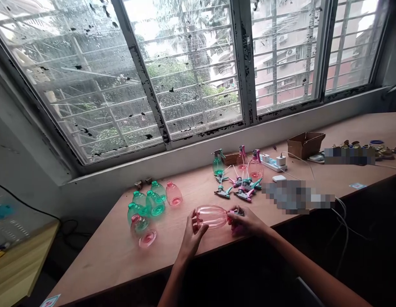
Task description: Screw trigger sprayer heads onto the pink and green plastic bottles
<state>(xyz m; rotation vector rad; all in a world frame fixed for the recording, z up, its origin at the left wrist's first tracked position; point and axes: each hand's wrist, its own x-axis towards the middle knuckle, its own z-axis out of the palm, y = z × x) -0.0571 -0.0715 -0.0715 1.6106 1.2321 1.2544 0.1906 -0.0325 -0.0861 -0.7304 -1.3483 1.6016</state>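
A clear pink plastic bottle (212, 215) lies on its side in the air, just above the table's front part. My left hand (192, 236) is closed around its base end, thumb below. At the neck end, my right hand (249, 221) grips a pink trigger sprayer head (239, 229), mostly covered by the fingers. The head meets the bottle's neck; how tightly it sits cannot be seen. Loose trigger sprayer heads (244, 189), pink and green with thin tubes, lie in a pile beyond my hands. Left of them stand open green bottles (155, 205) and pink bottles (174, 195).
Bottles with sprayer heads on, one green (218, 164) and two pink (255, 167), stand near the window wall. A power strip (273, 163) with white chargers and a cardboard box (304, 146) are to the right. Cables hang over the front edge of the wooden table (98, 256).
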